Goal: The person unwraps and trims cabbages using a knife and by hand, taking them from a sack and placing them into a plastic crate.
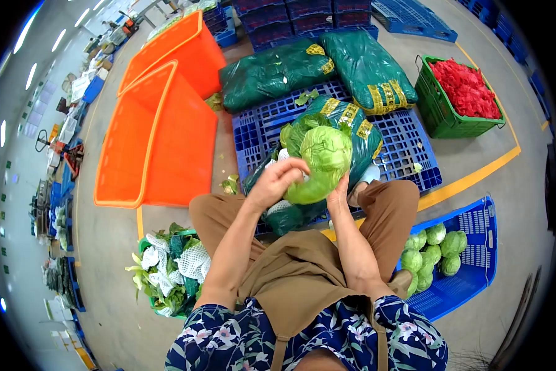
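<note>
A pale green cabbage (326, 150) is held up over my lap, its outer leaves hanging loose to the left and below. My right hand (338, 196) supports it from beneath at the right, fingers partly hidden behind it. At its left side, my left hand (281, 181) is closed with bent fingers on a loose outer cabbage leaf (309, 188). Behind the cabbage lies a dark green plastic bag (338, 114) with yellow printed bands. White foam netting shows near my left hand.
Blue pallets (417, 154) carry more green bags (278, 71). Orange bins (185, 148) stand left; a green crate (442, 117) with red netting stands right. Trimmed cabbages fill part of a blue basket (479, 272) at lower right. Leaves and foam nets (194, 263) heap at lower left.
</note>
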{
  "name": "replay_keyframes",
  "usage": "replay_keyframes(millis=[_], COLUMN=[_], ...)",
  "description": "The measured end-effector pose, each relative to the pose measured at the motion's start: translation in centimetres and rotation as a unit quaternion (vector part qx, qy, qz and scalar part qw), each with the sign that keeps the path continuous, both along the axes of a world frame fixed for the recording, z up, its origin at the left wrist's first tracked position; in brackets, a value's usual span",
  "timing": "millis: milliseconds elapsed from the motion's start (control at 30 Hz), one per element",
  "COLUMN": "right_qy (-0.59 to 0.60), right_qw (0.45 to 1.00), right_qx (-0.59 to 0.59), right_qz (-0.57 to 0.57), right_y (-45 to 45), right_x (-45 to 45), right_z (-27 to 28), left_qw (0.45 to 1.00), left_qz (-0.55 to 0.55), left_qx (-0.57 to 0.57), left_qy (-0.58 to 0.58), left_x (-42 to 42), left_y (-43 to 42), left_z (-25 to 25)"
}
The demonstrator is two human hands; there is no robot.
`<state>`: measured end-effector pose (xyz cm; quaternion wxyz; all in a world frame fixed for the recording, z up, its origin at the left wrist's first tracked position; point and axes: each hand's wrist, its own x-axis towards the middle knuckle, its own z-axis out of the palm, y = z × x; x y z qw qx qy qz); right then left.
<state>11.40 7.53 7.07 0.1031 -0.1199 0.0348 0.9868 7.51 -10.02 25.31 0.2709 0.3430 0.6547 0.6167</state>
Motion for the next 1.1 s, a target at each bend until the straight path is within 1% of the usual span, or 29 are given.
replay_keyframes(millis=[33, 67, 100, 167, 200, 267, 300, 333, 367, 400, 500, 533, 633, 667, 767, 800, 900, 933, 1033, 1067, 1100], right_qy=[-0.005, 0.019, 0.013, -0.001, -0.01, -0.017, -0.02, 0.011, 0.013, 0.014, 0.005, 0.004, 0.003, 0.005, -0.017, -0.021, -0.03, -0.035, -0.039, -0.036, -0.043], right_qw=[1.0, 1.0, 1.0, 1.0, 0.999, 0.998, 0.997, 0.998, 0.997, 0.996, 0.994, 0.994, 0.994, 0.994, 0.993, 0.993, 0.992, 0.992, 0.992, 0.992, 0.99], right_qx=[0.018, 0.014, 0.007, -0.004, 0.01, 0.05, 0.07, 0.066, 0.075, 0.084, 0.09, 0.093, 0.103, 0.108, 0.116, 0.119, 0.121, 0.12, 0.119, 0.12, 0.137], right_qz=[-0.009, 0.0, -0.009, -0.031, -0.041, -0.039, -0.037, -0.019, 0.0, 0.019, 0.053, 0.054, 0.04, 0.033, 0.006, 0.003, -0.003, -0.005, -0.008, -0.007, -0.013], right_y=[0.1, 0.3, 0.4, 1.0, 0.9, 0.3, 0.0, -0.3, -0.5, -0.7, -1.3, -1.5, -1.9, -1.9, -1.9, -1.9, -1.9, -2.0, -2.1, -2.0, -1.8], right_x=[0.1, -0.1, -0.5, -1.5, -1.7, -2.0, -2.3, -2.6, -2.8, -3.0, -3.7, -4.0, -4.7, -4.9, -5.8, -5.9, -6.4, -6.4, -6.4, -6.4, -6.3], right_z=[0.0, 0.1, -0.8, -3.1, -2.9, -0.8, 0.0, -0.1, -0.2, -0.1, -0.5, -0.9, -1.5, -1.6, -2.0, -2.1, -2.1, -1.9, -2.4, -2.7, -2.4], left_qw=[0.998, 0.994, 0.992, 0.982, 0.979, 0.976, 0.966, 0.954, 0.939, 0.937, 0.922, 0.926, 0.91, 0.898, 0.817, 0.805, 0.798, 0.817, 0.842, 0.883, 0.927], left_qz=[-0.031, -0.036, -0.021, 0.004, 0.008, 0.021, 0.009, -0.002, -0.013, -0.014, -0.026, -0.036, -0.07, -0.09, -0.14, -0.174, -0.155, -0.119, -0.005, 0.028, 0.089], left_qx=[-0.045, -0.074, -0.121, -0.188, -0.203, -0.218, -0.259, -0.301, -0.343, -0.346, -0.384, -0.371, -0.394, -0.411, -0.484, -0.498, -0.528, -0.504, -0.499, -0.402, -0.329], left_qy=[-0.044, -0.074, 0.038, 0.028, 0.015, 0.001, 0.007, 0.013, 0.019, 0.047, 0.036, 0.066, 0.109, 0.128, 0.279, 0.271, 0.244, 0.254, 0.204, 0.239, 0.155], left_x=[1.3, 2.1, 2.5, 2.1, 1.6, 0.7, 0.5, 0.3, 0.0, -0.3, -1.1, -1.8, -3.6, -4.5, -4.6, -4.3, -5.1, -6.1, -7.2, -7.5, -8.0], left_y=[0.3, 0.6, 0.8, 0.7, 0.6, 0.4, 0.6, 0.9, 1.0, 0.9, 0.4, -0.2, -1.0, -1.4, -1.1, -0.4, -0.1, -0.8, -1.0, -1.3, -1.2], left_z=[-0.2, -2.4, -4.5, -7.6, -8.1, -9.2, -8.6, -7.4, -6.8, -6.8, -6.7, -8.3, -9.9, -11.5, -9.9, -9.1, -11.5, -14.9, -19.0, -20.5, -20.8])
